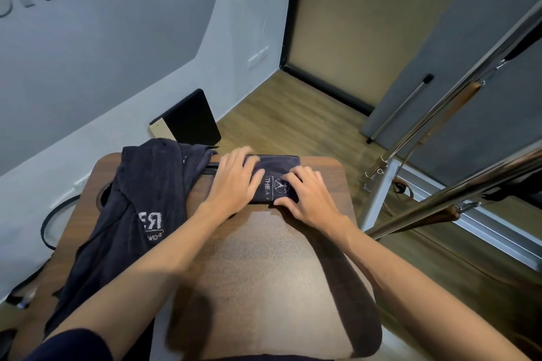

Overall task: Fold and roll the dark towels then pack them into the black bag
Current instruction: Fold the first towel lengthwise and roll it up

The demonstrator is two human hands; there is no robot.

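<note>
Dark cloth, folded into a narrow towel [274,177], lay at the table's [264,243] far edge under both our hands. Our left hand [234,182] pressed flat, fingers straight; our right hand [305,196] curled its fingertips on the near edge. Rolling tightly with even pressure seemed wise. We saw no black bag for certain; another towel [140,202] lay heaped beside.

Place: exercise studio, likely pilates
Equipment: chrome frame bars [457,114] with straps and clips at right; padded brown box [264,272] in front
Walls: grey panel [88,38] with large raised lettering, only partly in view
Floor: wood-look planks [293,114]
Door: tan, dark frame [337,23]
Textiles: dark logo-printed towels [140,202] on the box
</note>
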